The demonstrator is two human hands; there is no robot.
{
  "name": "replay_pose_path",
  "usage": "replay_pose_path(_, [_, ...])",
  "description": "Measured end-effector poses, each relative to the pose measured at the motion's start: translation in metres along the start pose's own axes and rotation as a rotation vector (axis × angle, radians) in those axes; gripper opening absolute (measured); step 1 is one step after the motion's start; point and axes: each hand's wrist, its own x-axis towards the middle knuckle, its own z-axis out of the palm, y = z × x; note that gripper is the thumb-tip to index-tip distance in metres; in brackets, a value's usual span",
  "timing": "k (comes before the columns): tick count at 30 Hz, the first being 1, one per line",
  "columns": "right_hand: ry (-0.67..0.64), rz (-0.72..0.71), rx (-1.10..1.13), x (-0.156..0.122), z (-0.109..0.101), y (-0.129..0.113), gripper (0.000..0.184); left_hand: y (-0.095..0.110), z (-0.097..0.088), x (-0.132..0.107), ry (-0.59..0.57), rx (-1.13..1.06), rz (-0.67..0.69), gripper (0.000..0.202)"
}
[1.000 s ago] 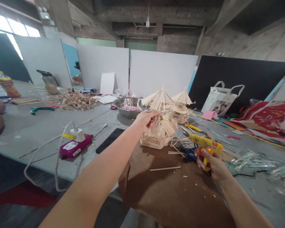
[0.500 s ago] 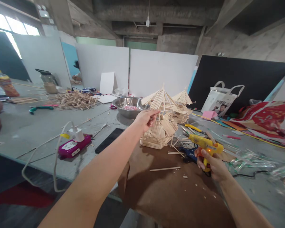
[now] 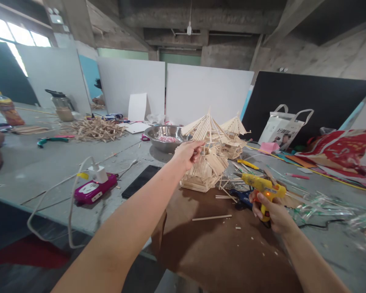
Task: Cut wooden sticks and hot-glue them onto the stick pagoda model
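Note:
A tiered model pavilion [image 3: 205,173] made of thin wooden sticks stands on a brown board [image 3: 198,244]. My left hand [image 3: 187,154] reaches to its middle, just under the pointed upper roof. The fingers are closed in a pinch at the model, and what lies between them is hidden. My right hand [image 3: 270,207] grips a yellow hot glue gun [image 3: 262,184] with an orange light lit on its side. Its nozzle points left, toward the model but apart from it. One loose stick [image 3: 212,217] lies on the board in front.
A second stick model [image 3: 233,140] stands behind the first, beside a steel bowl [image 3: 161,138]. At left are a phone [image 3: 140,182], a purple power strip [image 3: 94,189] with a cable, pliers [image 3: 51,141] and a stick pile [image 3: 94,129]. Clear glue sticks [image 3: 320,209] lie at right.

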Motion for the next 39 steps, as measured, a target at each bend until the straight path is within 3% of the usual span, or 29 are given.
replay_pose_path(12, [0.008, -0.004, -0.003, -0.001, 0.002, -0.002, 0.022, 0.0, 0.0, -0.001, -0.028, -0.008, -0.011, 0.012])
replay_pose_path(18, [0.005, -0.006, -0.014, -0.001, 0.003, -0.003, 0.023, -0.001, -0.01, -0.003, -0.119, -0.034, -0.035, 0.013])
replay_pose_path(26, [0.016, 0.024, -0.026, -0.001, 0.001, 0.0, 0.024, -0.014, -0.014, -0.004, -0.035, 0.238, 0.223, 0.025])
replay_pose_path(39, [0.004, 0.024, -0.023, -0.001, 0.0, 0.0, 0.023, -0.013, -0.006, 0.001, 0.088, 0.339, 0.363, 0.024])
